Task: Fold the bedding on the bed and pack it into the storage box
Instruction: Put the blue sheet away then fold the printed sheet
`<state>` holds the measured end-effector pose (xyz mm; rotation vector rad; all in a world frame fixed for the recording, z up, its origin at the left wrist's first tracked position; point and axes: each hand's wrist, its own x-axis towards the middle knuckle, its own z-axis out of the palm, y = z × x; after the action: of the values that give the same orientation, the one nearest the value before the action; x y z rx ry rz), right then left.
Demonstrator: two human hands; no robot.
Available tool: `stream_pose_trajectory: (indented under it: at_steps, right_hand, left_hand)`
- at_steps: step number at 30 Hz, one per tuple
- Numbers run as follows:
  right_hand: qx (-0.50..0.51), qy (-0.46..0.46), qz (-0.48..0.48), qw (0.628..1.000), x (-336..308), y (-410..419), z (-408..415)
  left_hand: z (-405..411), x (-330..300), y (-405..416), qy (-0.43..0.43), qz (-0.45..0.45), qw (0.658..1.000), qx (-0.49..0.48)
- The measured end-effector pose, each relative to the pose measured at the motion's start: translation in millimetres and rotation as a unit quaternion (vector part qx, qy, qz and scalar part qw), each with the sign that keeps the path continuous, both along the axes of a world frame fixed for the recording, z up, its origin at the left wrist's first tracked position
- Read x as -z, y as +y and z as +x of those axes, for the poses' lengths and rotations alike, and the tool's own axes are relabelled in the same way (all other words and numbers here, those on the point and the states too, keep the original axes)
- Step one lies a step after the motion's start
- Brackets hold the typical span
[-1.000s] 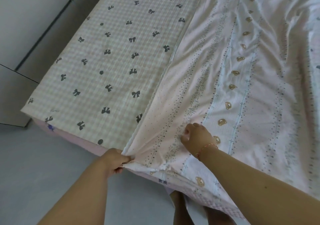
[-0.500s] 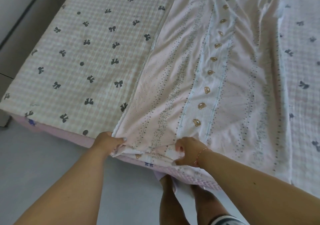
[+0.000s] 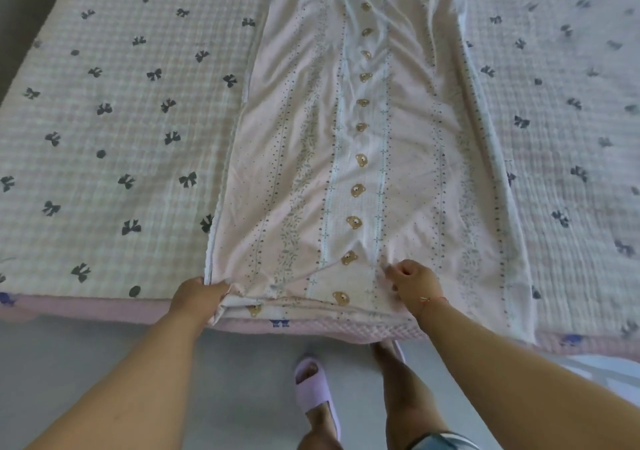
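Fingers of my left hand (image 3: 197, 299) are curled round the near left corner of the pink sheet (image 3: 346, 172), gripping it right at the bed's edge. My right hand (image 3: 414, 281) pinches a bit of the same sheet farther right, just past the row of little bear faces, with a thin red bracelet (image 3: 433, 300) at my wrist. This sheet lies as a long folded strip down the middle of the bed (image 3: 104, 311), with dotted and leafy stripes running its length and wrinkles fanning out from my grips. Beneath it the checked bedspread (image 3: 121, 120) with dark bows covers the mattress on both sides, and a pink quilted side panel shows below the edge. Under me is a pale grey floor (image 3: 86, 363); my foot wears a lilac slipper (image 3: 317, 390).
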<state>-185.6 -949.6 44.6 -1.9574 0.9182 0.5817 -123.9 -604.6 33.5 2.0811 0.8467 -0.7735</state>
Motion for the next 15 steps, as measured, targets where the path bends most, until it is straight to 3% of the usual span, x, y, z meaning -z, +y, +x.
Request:
stream_pose_trajectory:
  at_steps: [5, 9, 11, 15]
  right_hand:
    - [0.282, 0.040, -0.010, 0.958, 18, -10, -49]
    - [0.490, 0.007, 0.085, 0.868, 19, -11, -68]
    - [0.534, -0.031, 0.109, 0.838, 18, -15, -71]
    - [0.530, -0.064, 0.102, 0.839, 18, -21, -63]
  left_hand:
    - [-5, 6, 0, -0.023, 0.016, 0.999, 0.034]
    - [-5, 2, -1, -0.029, 0.016, 0.998, 0.046]
    - [-8, -2, -4, -0.022, -0.009, 0.999, 0.041]
    - [-10, -7, -4, -0.031, -0.012, 0.998, 0.049]
